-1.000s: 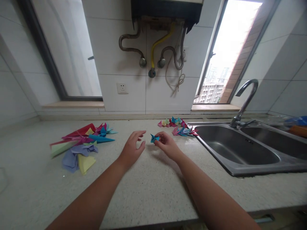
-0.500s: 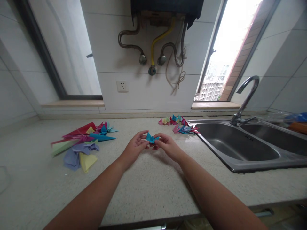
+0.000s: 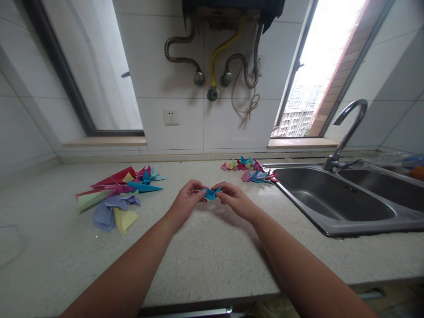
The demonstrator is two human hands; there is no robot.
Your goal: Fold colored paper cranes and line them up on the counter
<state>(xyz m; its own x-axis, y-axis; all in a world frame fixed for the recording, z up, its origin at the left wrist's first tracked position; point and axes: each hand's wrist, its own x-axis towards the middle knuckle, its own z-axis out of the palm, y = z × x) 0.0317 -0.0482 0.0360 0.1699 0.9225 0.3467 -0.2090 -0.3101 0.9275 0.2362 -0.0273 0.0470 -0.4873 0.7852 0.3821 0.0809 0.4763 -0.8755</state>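
Small blue folded paper (image 3: 211, 194) is held at mid-counter, above the countertop (image 3: 198, 260) and between both hands. Left end is clamped between thumb and fingers of the left hand (image 3: 186, 199); right end is pinched by thumb and forefinger of the right hand (image 3: 236, 201). Remaining fingers of both hands are curled in behind, partly hidden. Middle of the paper is left uncovered, so folds can be watched there; exact crease layout is too small to be read.

Step in hand is judged to be shaping or opening out of the fold. For a clean result, both ends should be gripped at matching points, close to the tips, and drawn apart gently and evenly. Thin paper is likely to be torn or twisted if one side is pulled harder. Creases should be eased, not crushed under the thumbs; wrists are best held level.

Heap of coloured paper (image 3: 105, 215) is seen well to the left; small folded pieces (image 3: 258, 176) are grouped beside the sink (image 3: 331, 194), clear of both hands
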